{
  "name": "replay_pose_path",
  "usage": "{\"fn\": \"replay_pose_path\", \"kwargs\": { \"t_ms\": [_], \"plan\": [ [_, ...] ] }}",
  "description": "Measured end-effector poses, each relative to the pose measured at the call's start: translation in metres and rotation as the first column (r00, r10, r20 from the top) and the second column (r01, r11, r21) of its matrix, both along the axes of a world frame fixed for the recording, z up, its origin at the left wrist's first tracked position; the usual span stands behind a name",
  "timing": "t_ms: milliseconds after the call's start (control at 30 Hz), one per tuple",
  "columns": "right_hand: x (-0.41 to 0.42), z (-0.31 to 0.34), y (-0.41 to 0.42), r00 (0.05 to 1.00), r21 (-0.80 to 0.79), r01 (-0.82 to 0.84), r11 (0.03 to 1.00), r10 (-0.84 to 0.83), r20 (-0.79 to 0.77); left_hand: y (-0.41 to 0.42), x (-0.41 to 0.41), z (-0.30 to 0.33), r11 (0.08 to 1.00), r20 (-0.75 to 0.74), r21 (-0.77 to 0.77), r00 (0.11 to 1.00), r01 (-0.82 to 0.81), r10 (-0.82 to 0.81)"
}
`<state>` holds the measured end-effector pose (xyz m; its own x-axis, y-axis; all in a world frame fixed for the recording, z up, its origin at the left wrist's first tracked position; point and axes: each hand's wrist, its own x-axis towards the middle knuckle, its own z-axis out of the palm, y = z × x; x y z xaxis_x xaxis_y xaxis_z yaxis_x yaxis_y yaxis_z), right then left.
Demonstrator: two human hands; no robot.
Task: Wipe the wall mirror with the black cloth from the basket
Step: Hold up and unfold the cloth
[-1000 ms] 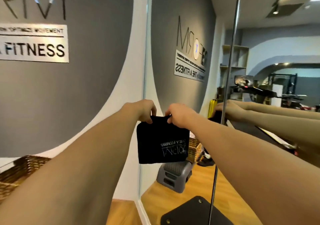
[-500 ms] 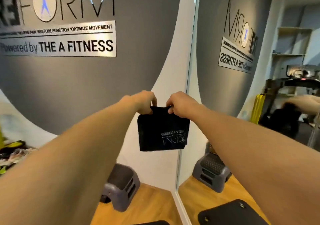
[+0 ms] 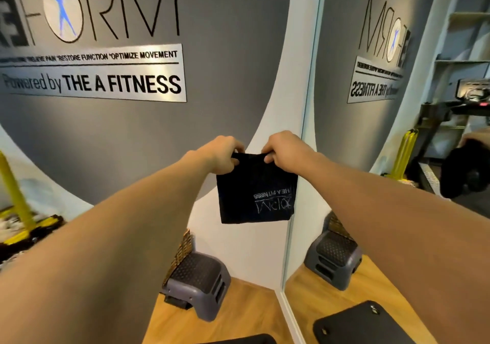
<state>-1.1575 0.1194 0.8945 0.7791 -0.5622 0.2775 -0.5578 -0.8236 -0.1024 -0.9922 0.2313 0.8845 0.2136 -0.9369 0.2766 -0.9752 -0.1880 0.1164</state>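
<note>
A person holds a black cloth [image 3: 254, 187] up at arm's length in the corner of a fitness studio, both bare arms stretched forward. The left hand [image 3: 221, 155] pinches the cloth's top left corner, fingers curled over the edge; the right hand [image 3: 285, 151] pinches the top right corner the same way. The cloth hangs flat between them, its white lettering upside down near the lower right. It hangs in the air in front of the white wall strip, just left of the mirror [image 3: 397, 158], whose edge runs down the right side of the view; whether cloth and glass touch cannot be told. The mirror shows a reversed copy of the grey wall sign [image 3: 92, 73], which reads "Powered by THE A FITNESS", and a dark blurred reflection of the cloth at far right. Below the hands, a grey step stool [image 3: 198, 282] stands on the wooden floor [image 3: 238, 314] against the wall, with a woven basket [image 3: 183, 248] partly hidden behind the left forearm beside it.
</note>
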Motion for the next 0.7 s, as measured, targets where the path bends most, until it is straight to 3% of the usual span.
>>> {"fn": "replay_pose_path", "kwargs": {
  "t_ms": [267, 467, 700],
  "plan": [
    [0.027, 0.137, -0.019, 0.998, -0.03, -0.043, 0.999, 0.041, -0.038, -0.008, 0.013, 0.106, 0.993, -0.102, -0.075, 0.991, -0.089, 0.081],
    [0.009, 0.122, 0.027, 0.999, -0.064, -0.031, 0.997, 0.03, -0.023, 0.043, -0.008, 0.113, 0.989, -0.052, -0.063, 0.99, -0.133, 0.13],
    [0.011, 0.083, 0.102, 0.991, -0.046, -0.112, 0.993, 0.108, -0.084, 0.132, -0.018, 0.069, 0.984, -0.072, 0.006, 0.981, -0.178, 0.178]
  ]
}}
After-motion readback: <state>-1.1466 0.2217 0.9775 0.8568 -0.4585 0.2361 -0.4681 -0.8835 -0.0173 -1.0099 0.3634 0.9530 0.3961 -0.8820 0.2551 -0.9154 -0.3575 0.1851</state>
